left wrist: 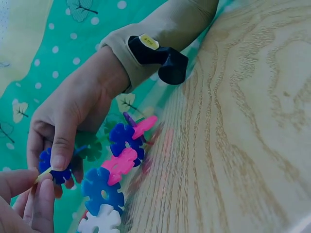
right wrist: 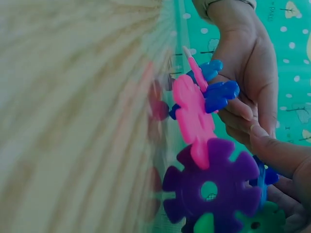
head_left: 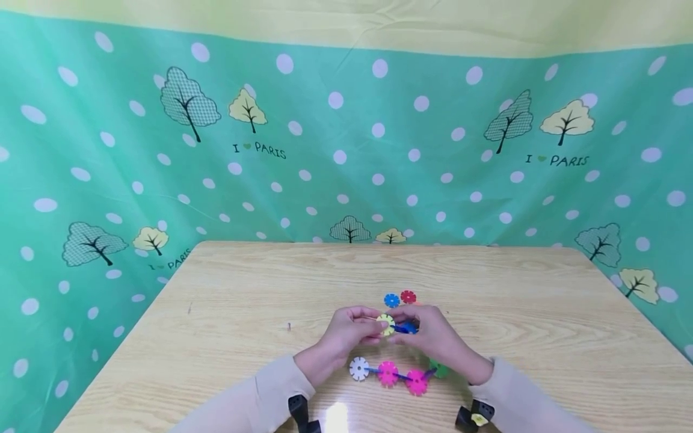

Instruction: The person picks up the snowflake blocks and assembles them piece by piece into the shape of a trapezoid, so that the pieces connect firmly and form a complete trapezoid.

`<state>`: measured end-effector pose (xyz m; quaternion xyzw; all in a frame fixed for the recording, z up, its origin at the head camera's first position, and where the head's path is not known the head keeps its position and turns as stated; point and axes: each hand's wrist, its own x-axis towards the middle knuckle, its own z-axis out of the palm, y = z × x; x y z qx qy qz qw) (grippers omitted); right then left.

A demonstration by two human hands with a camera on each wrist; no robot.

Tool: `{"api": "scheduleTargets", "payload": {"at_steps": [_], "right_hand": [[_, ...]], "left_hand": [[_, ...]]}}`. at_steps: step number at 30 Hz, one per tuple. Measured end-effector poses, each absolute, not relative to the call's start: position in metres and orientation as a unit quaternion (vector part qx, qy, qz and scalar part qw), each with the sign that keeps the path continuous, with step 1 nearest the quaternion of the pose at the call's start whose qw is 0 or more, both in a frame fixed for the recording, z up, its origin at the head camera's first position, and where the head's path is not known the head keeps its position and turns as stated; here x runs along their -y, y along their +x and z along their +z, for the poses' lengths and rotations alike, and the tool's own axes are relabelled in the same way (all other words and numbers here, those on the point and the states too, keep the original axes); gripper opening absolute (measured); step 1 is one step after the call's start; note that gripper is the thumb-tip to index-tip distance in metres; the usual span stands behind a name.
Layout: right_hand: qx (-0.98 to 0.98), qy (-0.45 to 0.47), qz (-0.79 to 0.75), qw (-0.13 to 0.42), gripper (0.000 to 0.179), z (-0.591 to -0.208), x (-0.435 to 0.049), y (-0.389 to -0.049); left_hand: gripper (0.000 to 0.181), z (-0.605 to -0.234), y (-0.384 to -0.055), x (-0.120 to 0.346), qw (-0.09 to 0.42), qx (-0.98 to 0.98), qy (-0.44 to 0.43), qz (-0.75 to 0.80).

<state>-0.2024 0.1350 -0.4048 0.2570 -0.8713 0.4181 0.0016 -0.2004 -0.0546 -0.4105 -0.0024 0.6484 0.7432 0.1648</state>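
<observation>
My left hand (head_left: 349,334) pinches a yellow notched disc (head_left: 386,325), seen edge-on in the left wrist view. Facing it, my right hand (head_left: 433,337) holds a dark blue notched disc (left wrist: 60,168) between thumb and fingers, and the yellow disc's edge meets this blue one. A curved chain of interlocked discs lies below the hands on the table: a white disc (head_left: 359,368) at its left end, then a pink disc (head_left: 387,373), another pink disc (head_left: 417,382) and a green disc (head_left: 437,369) partly under my right hand. Blue and purple (right wrist: 211,187) discs link them.
Beyond the hands lie a light blue disc (head_left: 392,300) and a red disc (head_left: 408,297) on the wooden table (head_left: 243,300). A green dotted cloth (head_left: 303,138) hangs behind the table and along its sides. Black wrist cameras (head_left: 299,409) sit at both cuffs.
</observation>
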Motion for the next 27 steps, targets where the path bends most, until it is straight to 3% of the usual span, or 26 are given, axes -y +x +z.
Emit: {"api": "scheduleTargets", "payload": {"at_steps": [10,27], "right_hand": [[0.869,0.259,0.423,0.0,0.037,-0.402,-0.139,-0.203],[0.874,0.279,0.397,-0.028,0.036,-0.397,-0.166,-0.204]], "left_hand": [[0.026,-0.411,-0.202,0.054,0.171,-0.654,0.011,0.737],[0.031,-0.425,-0.232,0.057,0.135,-0.756,0.07,0.636]]}}
